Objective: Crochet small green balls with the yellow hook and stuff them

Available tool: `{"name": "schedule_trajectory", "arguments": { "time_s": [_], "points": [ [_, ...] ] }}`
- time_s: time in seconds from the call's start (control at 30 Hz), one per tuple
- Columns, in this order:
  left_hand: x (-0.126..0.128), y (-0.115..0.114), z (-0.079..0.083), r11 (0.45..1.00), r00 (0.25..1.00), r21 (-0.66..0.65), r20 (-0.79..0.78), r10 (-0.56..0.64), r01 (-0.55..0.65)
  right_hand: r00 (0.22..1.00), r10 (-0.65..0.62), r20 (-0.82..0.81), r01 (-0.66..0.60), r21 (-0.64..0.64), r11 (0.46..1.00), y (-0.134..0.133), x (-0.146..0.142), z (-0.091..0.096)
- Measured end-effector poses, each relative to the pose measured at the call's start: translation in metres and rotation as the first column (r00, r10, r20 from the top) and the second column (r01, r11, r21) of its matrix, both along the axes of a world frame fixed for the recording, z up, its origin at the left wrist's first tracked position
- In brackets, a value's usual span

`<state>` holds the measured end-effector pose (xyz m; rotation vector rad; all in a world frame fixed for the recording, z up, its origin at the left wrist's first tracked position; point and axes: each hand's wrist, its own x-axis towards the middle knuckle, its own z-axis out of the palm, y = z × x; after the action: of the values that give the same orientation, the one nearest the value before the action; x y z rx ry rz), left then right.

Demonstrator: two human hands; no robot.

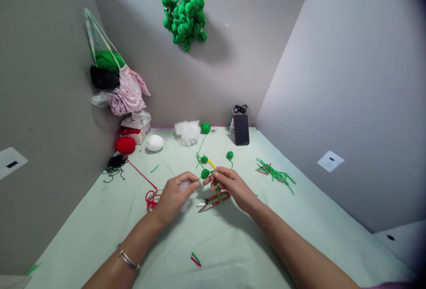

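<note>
My left hand [176,195] has its thumb and forefinger pinched together at the left side of a small green crocheted ball [205,173]. A thin green strand reaches from the ball to those fingertips. On the ball's other side, my right hand [229,186] pinches green yarn [218,188], whose tail hangs below the fingers. Under the right hand lies a pair of red-handled thread snips [213,202], blades pointing left. Just beyond the hands are another small green ball [204,159], a yellow stick-like tool [211,163] and a green ball with a tail [230,155].
Red yarn [125,145], white yarn [155,142], stuffing [188,132] and green yarn [205,128] sit toward the back. A phone [241,130] leans at back right. Green scraps [274,171] lie right. Green crocheted pieces [186,16] hang above; grey panels [239,63] enclose the table.
</note>
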<state>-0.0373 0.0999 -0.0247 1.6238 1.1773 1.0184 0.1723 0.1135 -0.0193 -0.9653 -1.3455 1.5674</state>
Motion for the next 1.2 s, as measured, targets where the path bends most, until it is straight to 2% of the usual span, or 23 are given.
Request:
{"name": "schedule_trajectory", "arguments": {
  "time_s": [0.1, 0.17, 0.23, 0.33, 0.4, 0.5, 0.6, 0.7, 0.77, 0.87, 0.93, 1.03, 1.1, 1.2],
  "points": [
    [0.014, -0.013, -0.001, 0.981, 0.982, -0.045, 0.016, -0.19, 0.19, 0.995, -0.001, -0.101, -0.005, -0.061, 0.998, 0.003, 0.0, -0.003],
    [0.018, -0.016, -0.003, 0.963, 0.965, -0.077, 0.032, -0.258, 0.26, 0.987, 0.012, -0.158, -0.027, -0.092, 0.995, 0.005, 0.0, -0.003],
    [0.016, -0.012, -0.005, 0.969, 0.973, -0.098, 0.059, -0.222, 0.227, 0.979, 0.026, -0.202, -0.047, -0.104, 0.993, 0.005, 0.0, -0.003],
    [0.005, 0.0, -0.006, 0.995, 0.993, -0.104, 0.122, 0.007, 0.006, 0.971, 0.056, -0.233, -0.08, -0.094, 0.992, 0.002, -0.001, -0.001],
    [-0.001, 0.005, -0.006, 0.986, 0.981, -0.152, 0.171, 0.095, -0.069, 0.97, 0.098, -0.224, -0.118, -0.08, 0.99, -0.001, -0.002, 0.001],
    [-0.002, 0.003, -0.004, 0.966, 0.972, -0.256, 0.234, 0.02, 0.042, 0.967, 0.181, -0.178, -0.194, -0.063, 0.979, -0.006, -0.005, 0.004],
    [0.002, -0.002, -0.003, 0.944, 0.955, -0.287, 0.286, -0.079, 0.165, 0.969, 0.226, -0.102, -0.232, -0.043, 0.972, -0.008, -0.005, 0.007],
    [0.002, -0.002, -0.003, 0.951, 0.957, -0.284, 0.286, -0.038, 0.123, 0.986, 0.165, -0.028, -0.165, 0.007, 0.986, -0.009, -0.003, 0.005],
    [0.001, 0.001, -0.006, 0.961, 0.962, -0.273, 0.27, 0.023, 0.054, 0.987, 0.088, 0.131, -0.103, 0.119, 0.987, -0.009, -0.002, 0.003],
    [-0.001, 0.005, -0.009, 0.971, 0.964, -0.234, 0.243, 0.105, -0.047, 0.923, -0.009, 0.386, -0.118, 0.304, 0.945, -0.008, 0.0, -0.002],
    [0.0, 0.007, -0.009, 0.975, 0.965, -0.201, 0.22, 0.14, -0.095, 0.915, -0.06, 0.398, -0.1, 0.37, 0.924, -0.008, -0.001, -0.002],
    [0.005, 0.005, -0.008, 0.981, 0.97, -0.161, 0.195, 0.143, -0.112, 0.947, -0.132, 0.292, -0.006, 0.429, 0.903, -0.009, -0.004, 0.003],
    [0.009, 0.003, -0.006, 0.984, 0.973, -0.153, 0.194, 0.124, -0.095, 0.984, -0.083, 0.16, 0.024, 0.342, 0.939, -0.011, -0.007, 0.008],
    [0.014, -0.001, -0.007, 0.983, 0.973, -0.174, 0.212, 0.097, -0.06, 0.999, -0.035, 0.021, 0.032, 0.134, 0.99, -0.012, -0.009, 0.009]
  ]
}}
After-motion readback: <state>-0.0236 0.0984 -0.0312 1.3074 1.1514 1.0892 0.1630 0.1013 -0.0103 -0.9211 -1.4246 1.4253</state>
